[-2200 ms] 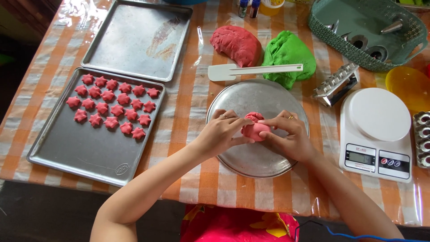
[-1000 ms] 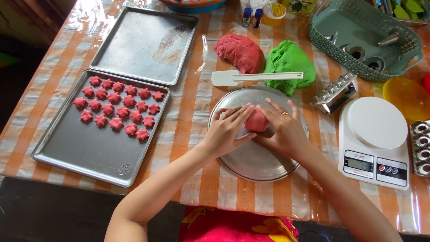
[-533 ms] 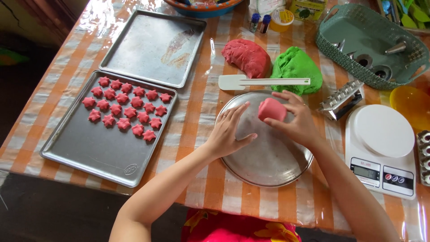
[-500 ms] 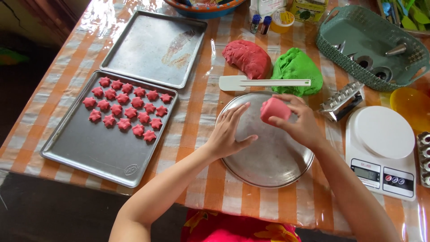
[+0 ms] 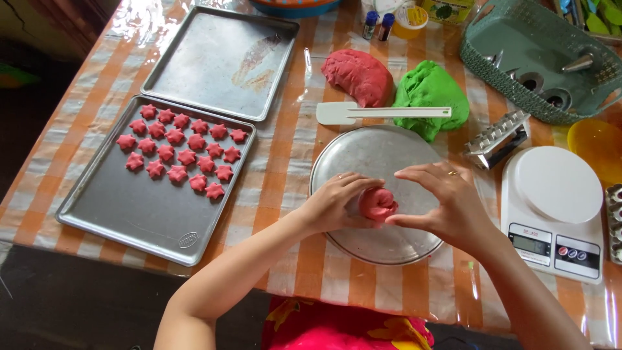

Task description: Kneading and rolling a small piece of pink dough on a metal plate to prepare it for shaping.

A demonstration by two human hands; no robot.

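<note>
A checked table (image 5: 285, 139), cut off on every side. The near baking tray (image 5: 129, 207) holds rows of red star shapes (image 5: 181, 152) in its far half; its near half is bare. A green basket (image 5: 512, 97) is partly out of frame. Over a round metal pan (image 5: 363, 155), the left hand (image 5: 334, 204) cups a pink dough ball (image 5: 378, 203), half hidden; the right hand (image 5: 447, 201) curves loosely beside it, thumb touching.
</note>
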